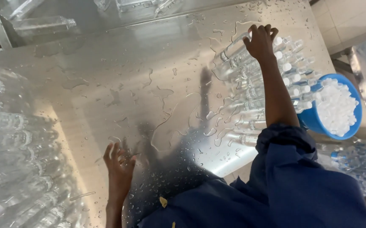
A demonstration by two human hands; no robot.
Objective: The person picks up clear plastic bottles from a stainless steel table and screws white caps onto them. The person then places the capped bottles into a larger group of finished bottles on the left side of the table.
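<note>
My right hand point(260, 42) reaches out from a blue sleeve. Its fingers curl over a clear plastic bottle point(233, 48) at the far end of a row of capped clear bottles point(292, 80) lying on the wet steel table point(149, 84). My left hand point(117, 162) rests flat on the wet tabletop near the front, fingers spread, holding nothing. Water drops and puddles cover the steel between the two hands.
A blue bowl point(314, 122) full of white caps sits right of the bottle row. A large heap of clear bottles point(14, 147) fills the left side. More bottles point(360, 164) lie at the lower right. Tiled floor point(352, 17) shows past the table's far right corner.
</note>
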